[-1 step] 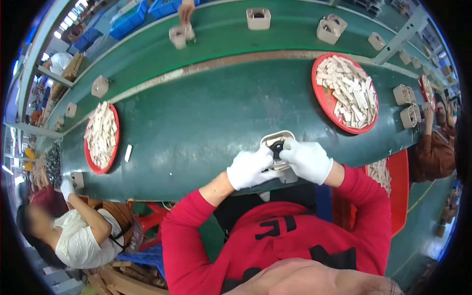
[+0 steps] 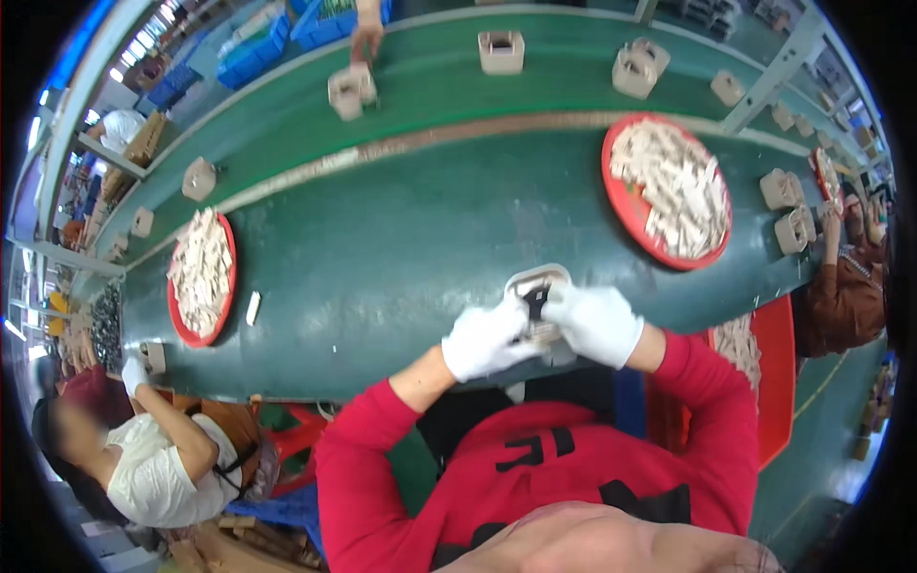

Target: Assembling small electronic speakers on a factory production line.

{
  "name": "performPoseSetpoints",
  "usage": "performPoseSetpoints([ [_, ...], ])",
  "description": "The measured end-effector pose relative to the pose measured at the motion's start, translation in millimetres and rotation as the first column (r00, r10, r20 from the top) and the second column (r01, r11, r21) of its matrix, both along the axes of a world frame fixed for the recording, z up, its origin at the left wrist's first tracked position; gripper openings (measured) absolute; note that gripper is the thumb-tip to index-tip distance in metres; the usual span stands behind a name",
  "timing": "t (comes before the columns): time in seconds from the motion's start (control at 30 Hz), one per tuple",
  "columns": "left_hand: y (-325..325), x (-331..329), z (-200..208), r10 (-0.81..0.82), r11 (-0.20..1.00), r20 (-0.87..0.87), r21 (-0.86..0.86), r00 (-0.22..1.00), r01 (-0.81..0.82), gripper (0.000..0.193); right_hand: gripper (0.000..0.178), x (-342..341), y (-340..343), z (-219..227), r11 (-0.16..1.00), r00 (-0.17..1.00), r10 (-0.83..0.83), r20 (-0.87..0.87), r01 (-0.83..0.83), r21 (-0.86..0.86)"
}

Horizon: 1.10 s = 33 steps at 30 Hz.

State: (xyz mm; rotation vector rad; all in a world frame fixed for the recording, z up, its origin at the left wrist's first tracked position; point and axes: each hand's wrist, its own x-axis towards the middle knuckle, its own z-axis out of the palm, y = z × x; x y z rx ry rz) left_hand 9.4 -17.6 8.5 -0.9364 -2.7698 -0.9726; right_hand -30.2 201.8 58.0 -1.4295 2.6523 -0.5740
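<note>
Now, far off to the left of the grip, a co-worker's gloved hand (image 2: 134, 372) sits at the counter (image 2: 382, 248) edge beside a small beige block (image 2: 153, 357). Just up from that, a red tray (image 2: 201, 277) heaped with pale strips, and one loose strip (image 2: 253, 307) lying on the green surface to its right, well apart from the action.

Centre stage: the left hand (image 2: 487, 339), white-gloved, fingers curled tight under and around the near left side of a beige frame (image 2: 538, 286), thumb pressing toward a small black part (image 2: 536, 303) in the frame's middle. The frame lies right at the counter's near edge, between both hands, touching both. The right hand (image 2: 597, 323), also gloved, is closed on the frame's right side, fingertips pinching at the black part. Both grips are narrow and full; how the black part sits in the frame cannot be made out.

Up and to the right of the grip, a second red tray (image 2: 669, 191) piled with the same pale strips. Beyond the centre line, beige frames (image 2: 501, 52) ride the far belt, another person's hand (image 2: 363, 38) on one. Far right, two more frames (image 2: 788, 210) by a seated person in brown (image 2: 845, 296).
</note>
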Motion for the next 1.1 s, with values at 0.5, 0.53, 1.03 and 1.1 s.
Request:
performPoseSetpoints([
  [0.5,-1,0,8,-0.102,0.992,-0.202,-0.091,0.974,0.085,0.030,0.027,-14,29,15,0.993,0.968,0.111,0.225,-0.100,-0.059],
  [0.53,1,-3,11,-0.111,0.992,-0.212,-0.087,0.971,0.094,0.029,0.027,-12,30,13,0.995,0.967,0.101,0.234,-0.093,-0.047],
  [1.03,11,6,21,-0.016,0.995,-0.134,-0.102,0.991,0.003,0.023,0.007,-4,37,41,0.766,0.983,0.183,0.021,-0.130,-0.629],
  [1.1,10,5,19,-0.050,0.996,-0.136,-0.086,0.989,0.039,0.025,0.031,-12,54,49,0.559,0.990,0.015,-0.142,-0.126,-0.819],
])
